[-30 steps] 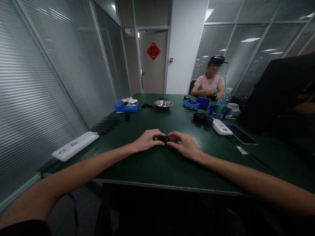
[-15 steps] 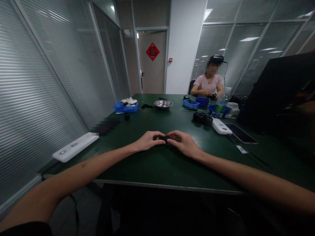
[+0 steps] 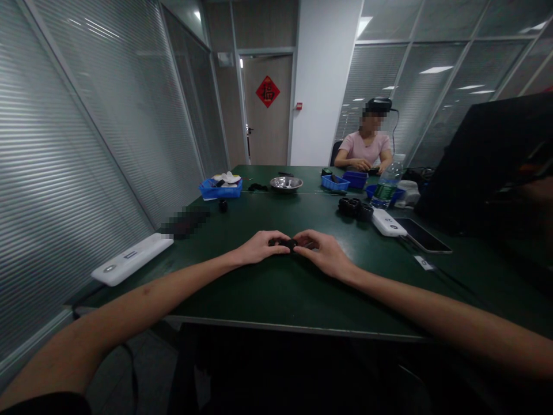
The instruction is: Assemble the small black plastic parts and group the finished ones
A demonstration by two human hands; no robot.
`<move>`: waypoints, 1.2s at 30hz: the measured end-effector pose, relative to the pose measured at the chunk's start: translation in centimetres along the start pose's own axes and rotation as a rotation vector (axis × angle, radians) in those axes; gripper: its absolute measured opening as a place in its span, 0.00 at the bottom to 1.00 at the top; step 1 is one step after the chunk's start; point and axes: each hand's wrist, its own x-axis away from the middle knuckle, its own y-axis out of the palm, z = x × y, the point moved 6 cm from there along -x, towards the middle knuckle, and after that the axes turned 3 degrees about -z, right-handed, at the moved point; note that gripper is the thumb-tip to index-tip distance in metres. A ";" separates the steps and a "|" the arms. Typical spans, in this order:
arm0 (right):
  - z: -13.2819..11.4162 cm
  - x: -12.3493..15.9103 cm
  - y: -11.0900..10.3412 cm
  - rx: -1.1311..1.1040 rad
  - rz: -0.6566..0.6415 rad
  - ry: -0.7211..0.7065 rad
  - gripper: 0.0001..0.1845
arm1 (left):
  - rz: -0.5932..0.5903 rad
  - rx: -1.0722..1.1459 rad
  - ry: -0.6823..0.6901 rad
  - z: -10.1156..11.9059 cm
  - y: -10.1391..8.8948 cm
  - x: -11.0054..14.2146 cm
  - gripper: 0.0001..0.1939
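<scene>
A small black part (image 3: pixel 290 245) sits between my two hands, low over the middle of the green table (image 3: pixel 259 294). My left hand (image 3: pixel 261 248) is closed on its left side, thumb in front and fingers behind. From the right, my right hand (image 3: pixel 322 251) pinches the other end with thumb and fingertips. The fingers cover much of the part, and its exact kind is too small and dark to make out. Farther off, several black round pieces (image 3: pixel 355 208) lie together to the right, and a single small black piece (image 3: pixel 223 205) stands to the left.
A blue tray (image 3: pixel 207 190) with white items stands back left, near a steel bowl (image 3: pixel 286 184). To the right are blue bins (image 3: pixel 334 183), a water bottle (image 3: pixel 387 187), a white power bank (image 3: pixel 389 223) and a phone (image 3: pixel 425 235). A white device (image 3: pixel 133 259) lies left. A co-worker (image 3: pixel 367 147) sits opposite.
Both hands keep their hold on the black part and stay in place. The part looks very slightly shifted or turned between the fingertips.
</scene>
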 end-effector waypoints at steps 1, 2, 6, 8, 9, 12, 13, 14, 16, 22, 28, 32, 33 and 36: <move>0.0 0.0 0.0 -0.017 -0.002 -0.016 0.12 | 0.000 -0.003 -0.004 0.0 0.0 0.0 0.22; 0.0 0.0 0.1 -0.037 -0.006 -0.029 0.13 | -0.002 -0.007 -0.007 0.0 0.0 0.0 0.22; -0.1 0.1 0.1 -0.093 0.009 -0.030 0.16 | -0.005 0.002 -0.012 0.1 0.0 0.0 0.22; -0.2 0.2 0.0 -0.048 0.025 -0.004 0.15 | -0.003 0.012 -0.022 0.1 0.0 0.0 0.22; -0.3 0.1 -0.1 -0.013 0.026 0.007 0.14 | -0.006 0.014 -0.026 0.1 0.0 0.0 0.22; -0.4 0.1 -0.1 0.057 0.009 0.006 0.11 | -0.013 0.014 -0.025 0.1 0.0 0.0 0.22; -0.5 0.2 -0.1 0.060 0.005 -0.008 0.11 | -0.013 0.010 -0.021 0.2 0.0 0.0 0.22; -0.5 0.2 -0.1 0.057 -0.001 -0.026 0.11 | -0.014 0.005 -0.016 0.2 0.0 0.0 0.22; -0.6 0.3 -0.1 0.042 -0.018 -0.063 0.12 | -0.022 -0.010 0.003 0.4 0.0 0.0 0.21; -0.5 0.4 -0.1 0.038 -0.030 -0.002 0.17 | -0.025 0.030 0.047 0.7 0.1 0.1 0.20; -0.7 0.4 -0.1 0.093 -0.053 -0.013 0.13 | -0.021 0.033 0.052 0.4 0.1 0.1 0.19; -0.9 0.4 -0.1 0.089 -0.043 -0.059 0.14 | -0.023 0.012 0.084 0.5 0.2 0.1 0.19; -0.9 0.5 -0.1 0.086 -0.036 -0.053 0.16 | -0.021 0.009 0.082 0.6 0.2 0.0 0.19; -0.7 0.4 -0.1 0.075 -0.021 -0.009 0.16 | -0.009 0.002 0.058 0.7 0.2 0.1 0.19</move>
